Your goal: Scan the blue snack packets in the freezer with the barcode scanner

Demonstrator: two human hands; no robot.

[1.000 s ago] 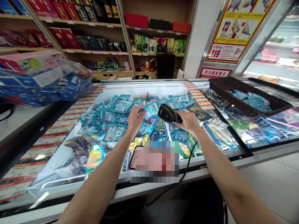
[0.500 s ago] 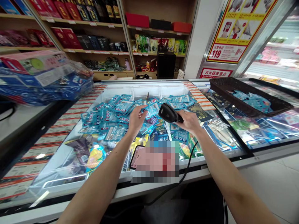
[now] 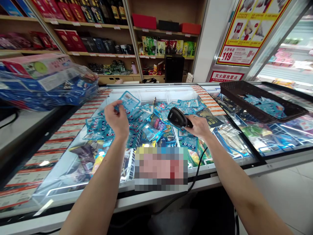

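In my left hand (image 3: 117, 119) a light-blue snack packet (image 3: 130, 101) is pinched by its edge, raised at the left over the other packets. My right hand (image 3: 199, 125) is wrapped round the handle of a black barcode scanner (image 3: 179, 118), whose head points left. Its cord (image 3: 199, 166) runs down past the front edge. Beneath both hands, many blue packets (image 3: 189, 142) lie loose on the glass top of a freezer (image 3: 151, 93). Through the glass, wire baskets with colourful packages show.
A brown basket (image 3: 259, 114) holding blue packets stands on the right. Plastic-wrapped boxes (image 3: 46, 81) are stacked at the left. Price labels (image 3: 61, 143) line the glass. A blurred-out patch (image 3: 161, 169) hides something at the front. Goods shelves (image 3: 97, 52) stand behind.
My left hand has moved left from beside the scanner and now lifts a blue packet there. My right hand and the scanner have stayed nearly still.
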